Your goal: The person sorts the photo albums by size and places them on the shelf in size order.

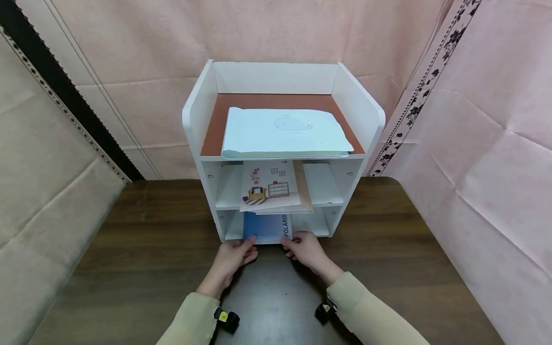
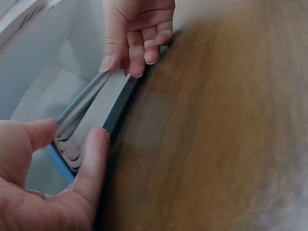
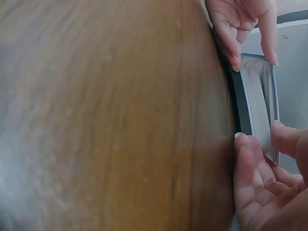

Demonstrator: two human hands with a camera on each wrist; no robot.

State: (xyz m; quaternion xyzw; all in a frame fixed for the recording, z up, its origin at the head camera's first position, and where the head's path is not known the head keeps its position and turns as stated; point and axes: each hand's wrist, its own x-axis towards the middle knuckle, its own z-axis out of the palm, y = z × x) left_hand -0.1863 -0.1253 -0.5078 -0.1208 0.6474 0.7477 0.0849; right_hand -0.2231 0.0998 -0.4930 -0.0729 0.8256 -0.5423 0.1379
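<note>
A blue book (image 1: 265,226) with "POLARO" lettering lies flat in the lowest compartment of a small white shelf (image 1: 207,191). Its near edge is level with the shelf's front, and the page edges (image 2: 98,103) show between the covers. My left hand (image 1: 235,258) pinches the book's near left corner, thumb on the top cover and fingers below. At the near right corner my right hand (image 1: 306,251) grips in the same way, as the right wrist view shows with the thumb (image 3: 284,137) over the cover. The far part of the book is hidden under the middle board.
On the middle board lie papers (image 1: 269,187) with printed furniture pictures, jutting past the front edge above the book. A light blue pad (image 1: 284,132) with a whale drawing rests on the brown top board (image 1: 276,100). The shelf stands on a dark wooden table (image 1: 142,239), before pink curtains (image 1: 276,28).
</note>
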